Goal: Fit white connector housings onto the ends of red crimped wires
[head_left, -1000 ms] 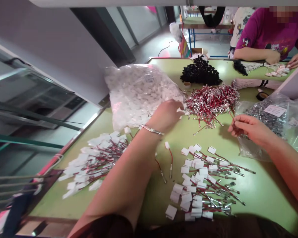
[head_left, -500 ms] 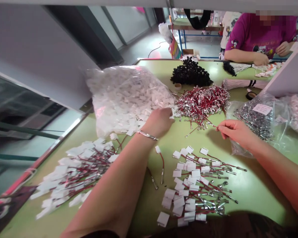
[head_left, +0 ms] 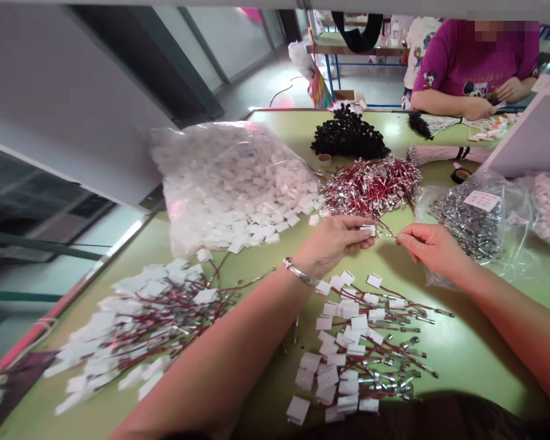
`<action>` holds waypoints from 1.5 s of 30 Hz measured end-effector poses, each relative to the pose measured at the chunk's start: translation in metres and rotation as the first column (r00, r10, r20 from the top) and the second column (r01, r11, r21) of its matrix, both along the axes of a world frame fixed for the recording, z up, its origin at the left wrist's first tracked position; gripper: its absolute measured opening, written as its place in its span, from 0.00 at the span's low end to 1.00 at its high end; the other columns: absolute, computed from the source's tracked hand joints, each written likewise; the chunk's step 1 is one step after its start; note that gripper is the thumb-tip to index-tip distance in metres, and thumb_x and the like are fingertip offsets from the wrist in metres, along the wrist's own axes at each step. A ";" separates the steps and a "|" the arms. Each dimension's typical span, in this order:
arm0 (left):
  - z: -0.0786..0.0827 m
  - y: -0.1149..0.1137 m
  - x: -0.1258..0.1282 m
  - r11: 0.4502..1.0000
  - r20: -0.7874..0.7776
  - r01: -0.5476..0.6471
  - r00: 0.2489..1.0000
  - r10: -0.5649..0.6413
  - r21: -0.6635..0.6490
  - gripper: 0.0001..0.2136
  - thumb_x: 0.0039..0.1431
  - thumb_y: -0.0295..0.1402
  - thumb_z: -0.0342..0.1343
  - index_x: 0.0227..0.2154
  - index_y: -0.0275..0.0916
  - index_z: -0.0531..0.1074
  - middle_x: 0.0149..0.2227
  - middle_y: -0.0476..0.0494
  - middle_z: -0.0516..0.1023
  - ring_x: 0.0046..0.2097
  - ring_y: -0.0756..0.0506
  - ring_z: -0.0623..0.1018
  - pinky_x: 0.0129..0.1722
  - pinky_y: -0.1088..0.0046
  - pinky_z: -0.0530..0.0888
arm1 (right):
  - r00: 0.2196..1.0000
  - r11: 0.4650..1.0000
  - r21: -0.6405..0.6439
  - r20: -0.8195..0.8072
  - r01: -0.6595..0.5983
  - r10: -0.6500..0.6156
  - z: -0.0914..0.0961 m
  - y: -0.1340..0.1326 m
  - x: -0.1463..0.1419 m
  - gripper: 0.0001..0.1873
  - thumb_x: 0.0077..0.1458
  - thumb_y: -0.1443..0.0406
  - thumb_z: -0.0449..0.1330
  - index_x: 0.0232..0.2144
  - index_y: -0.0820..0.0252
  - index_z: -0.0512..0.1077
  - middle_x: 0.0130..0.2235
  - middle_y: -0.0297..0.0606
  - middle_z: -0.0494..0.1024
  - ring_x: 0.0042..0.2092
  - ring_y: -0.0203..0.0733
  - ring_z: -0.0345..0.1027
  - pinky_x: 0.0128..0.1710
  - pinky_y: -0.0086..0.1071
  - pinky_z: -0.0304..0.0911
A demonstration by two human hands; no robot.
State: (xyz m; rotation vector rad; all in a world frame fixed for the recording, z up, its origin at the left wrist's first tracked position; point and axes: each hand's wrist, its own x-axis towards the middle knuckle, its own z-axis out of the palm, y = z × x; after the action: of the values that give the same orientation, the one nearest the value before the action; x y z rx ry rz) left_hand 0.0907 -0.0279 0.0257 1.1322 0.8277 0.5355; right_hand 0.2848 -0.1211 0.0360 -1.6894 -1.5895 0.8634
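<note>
And here the 2 hands are closing the gap! The left hand (head_left: 348, 238) is pinching 1 white connector (head_left: 368, 230) between thumb and fingers, barely parted; the right hand (head_left: 421, 242) is gripping 1 red wire (head_left: 395, 236) at the fingertips, its metal tip pointing at the connector, just in front of the wire pile (head_left: 371, 186). Whether tip and connector are touching, I cannot tell.

Danger is lurking: if the tip is coming in tilted, it could be snagging on the connector's edge or bending. A grip that is sitting too far back could be letting the thin wire buckle, and loose ends trailing off the pile could be catching on it. Too light a pinch, and the small connector could be twisting or dropping onto the worktop (head_left: 495, 342).

Compared with 0.5 s ago, the left hand is no longer hovering beside the bag of connectors (head_left: 238, 183); it is meeting the right hand, which is holding nearly the same spot.
</note>
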 end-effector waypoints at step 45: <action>0.006 -0.021 0.001 0.386 -0.537 0.807 0.587 -0.606 0.447 0.12 0.55 0.36 0.54 0.22 0.37 0.77 0.23 0.47 0.77 0.25 0.52 0.72 0.27 0.75 0.68 | 0.645 0.976 -0.203 0.737 -0.072 0.201 -0.002 0.021 0.102 0.05 0.48 0.61 0.59 0.27 0.54 0.75 0.30 0.38 0.76 0.26 0.39 0.64 0.26 0.34 0.53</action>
State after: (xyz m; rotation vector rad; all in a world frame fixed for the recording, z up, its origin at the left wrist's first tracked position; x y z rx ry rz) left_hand 0.0918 -0.0490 0.0317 2.1398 0.2634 -0.1437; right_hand 0.3868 -0.0999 0.0336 -2.2412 -2.2660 0.3284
